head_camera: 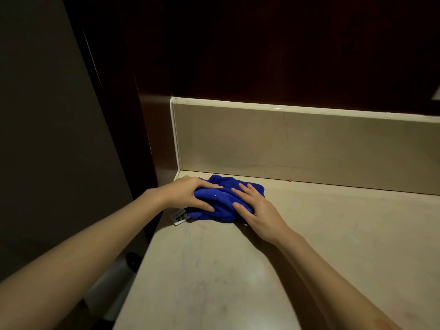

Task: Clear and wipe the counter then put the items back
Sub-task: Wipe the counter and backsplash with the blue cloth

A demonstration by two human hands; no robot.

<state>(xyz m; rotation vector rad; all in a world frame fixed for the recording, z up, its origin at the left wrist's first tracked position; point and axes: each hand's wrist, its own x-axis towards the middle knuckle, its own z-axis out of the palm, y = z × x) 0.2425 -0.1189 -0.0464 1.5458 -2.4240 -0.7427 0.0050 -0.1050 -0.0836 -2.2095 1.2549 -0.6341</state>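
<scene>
Blue cloth (222,201) bunched at counter's (333,234) 10 o'clock corner, against backsplash (285,144). Left hand (188,192) gripped its left end, fingers curled; right hand (256,206) pressed flat, fingers spread, likely for wiping pressure

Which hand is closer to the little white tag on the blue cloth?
The left hand. It grips the blue cloth just above the white tag, its thumb almost over it. The right hand presses the cloth's other side, farther from the tag.
</scene>
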